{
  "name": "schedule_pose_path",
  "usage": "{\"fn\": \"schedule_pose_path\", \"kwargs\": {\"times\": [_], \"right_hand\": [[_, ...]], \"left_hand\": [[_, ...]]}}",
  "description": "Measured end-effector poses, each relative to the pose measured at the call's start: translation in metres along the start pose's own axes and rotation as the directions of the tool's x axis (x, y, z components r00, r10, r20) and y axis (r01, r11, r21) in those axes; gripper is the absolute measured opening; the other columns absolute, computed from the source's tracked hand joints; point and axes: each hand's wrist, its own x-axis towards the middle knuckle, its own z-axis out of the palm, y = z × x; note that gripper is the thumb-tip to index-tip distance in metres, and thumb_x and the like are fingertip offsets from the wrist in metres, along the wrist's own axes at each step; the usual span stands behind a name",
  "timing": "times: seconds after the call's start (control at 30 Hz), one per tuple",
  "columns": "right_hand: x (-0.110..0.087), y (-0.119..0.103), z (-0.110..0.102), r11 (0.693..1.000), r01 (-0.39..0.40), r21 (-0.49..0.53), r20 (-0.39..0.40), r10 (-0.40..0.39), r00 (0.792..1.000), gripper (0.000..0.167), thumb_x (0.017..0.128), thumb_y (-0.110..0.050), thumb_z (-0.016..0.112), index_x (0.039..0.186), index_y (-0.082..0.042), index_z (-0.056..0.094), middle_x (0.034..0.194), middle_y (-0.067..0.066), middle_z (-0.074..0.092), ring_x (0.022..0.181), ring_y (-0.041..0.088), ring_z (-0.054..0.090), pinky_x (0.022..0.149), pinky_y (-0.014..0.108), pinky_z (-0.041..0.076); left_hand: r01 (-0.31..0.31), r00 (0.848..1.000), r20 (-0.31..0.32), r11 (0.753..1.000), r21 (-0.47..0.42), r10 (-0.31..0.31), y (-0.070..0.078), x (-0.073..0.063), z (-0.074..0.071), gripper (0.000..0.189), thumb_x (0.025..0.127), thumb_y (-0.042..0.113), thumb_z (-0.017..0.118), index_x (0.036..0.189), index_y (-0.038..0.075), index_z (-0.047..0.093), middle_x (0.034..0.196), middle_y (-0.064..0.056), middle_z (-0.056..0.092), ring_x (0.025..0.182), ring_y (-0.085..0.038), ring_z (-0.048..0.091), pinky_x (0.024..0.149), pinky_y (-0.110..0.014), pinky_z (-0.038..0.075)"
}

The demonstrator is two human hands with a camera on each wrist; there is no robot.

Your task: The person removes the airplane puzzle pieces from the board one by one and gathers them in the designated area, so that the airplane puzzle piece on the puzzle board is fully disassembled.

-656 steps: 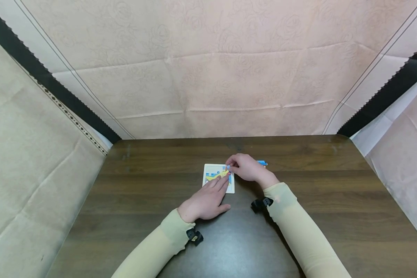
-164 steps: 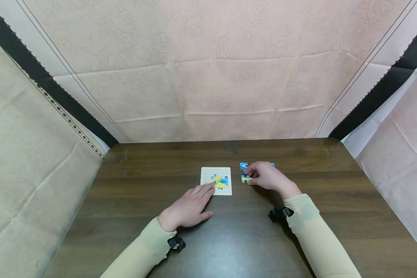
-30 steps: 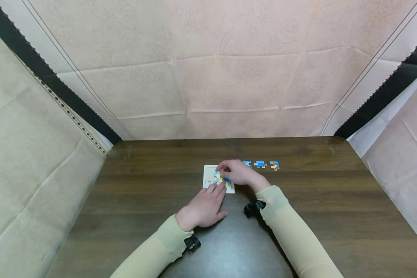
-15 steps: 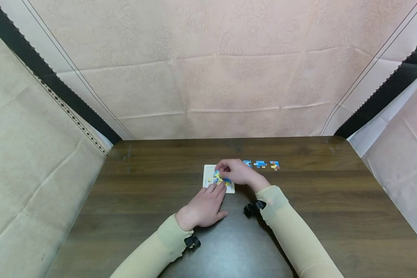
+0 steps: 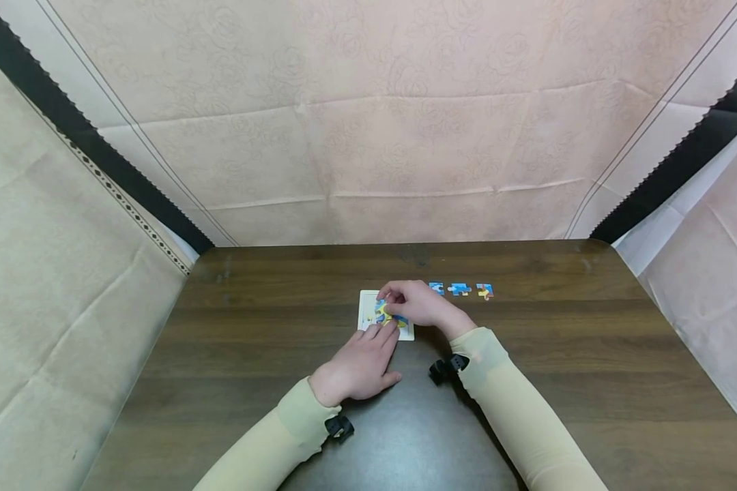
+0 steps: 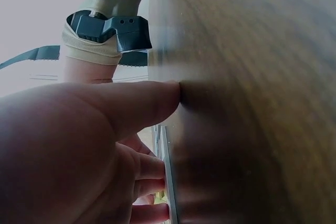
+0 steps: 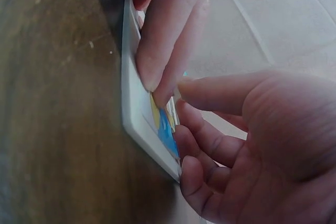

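Currently, I'm watching the right hand (image 5: 420, 305) pinching a blue-and-yellow puzzle piece (image 5: 381, 309) between thumb and curled fingers, the hand itself hiding most of the contact. The piece is sitting over the middle of the white puzzle board (image 5: 365, 307); whether it's seated or raised, I'm not making out. The left hand (image 5: 359, 365) is holding nothing, its straight fingers covering the board's lower edge. Inside the rim, a yellow-and-blue picture (image 7: 167, 129) is showing only partly. Beyond, three loose pieces (image 5: 459, 290) are lying on the table (image 5: 252, 354), where the right hand was hovering earlier.
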Motion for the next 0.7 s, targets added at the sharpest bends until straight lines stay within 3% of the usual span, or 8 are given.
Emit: {"fn": "schedule_pose_path", "kwargs": {"times": [0.7], "right_hand": [[-0.001, 0.0004, -0.0016, 1.0, -0.011, 0.008, -0.015, 0.011, 1.0, 0.018, 0.104, -0.016, 0.072, 0.122, -0.017, 0.074, 0.099, -0.003, 0.069, 0.094, 0.018, 0.063, 0.09, 0.04, 0.054]], "left_hand": [[0.009, 1.0, 0.01, 1.0, 0.005, -0.009, -0.0007, 0.001, 0.0007, 0.084, 0.106, 0.057, 0.06, 0.167, 0.005, 0.034, 0.174, -0.008, 0.029, 0.154, -0.026, 0.033, 0.123, -0.045, 0.034]]}}
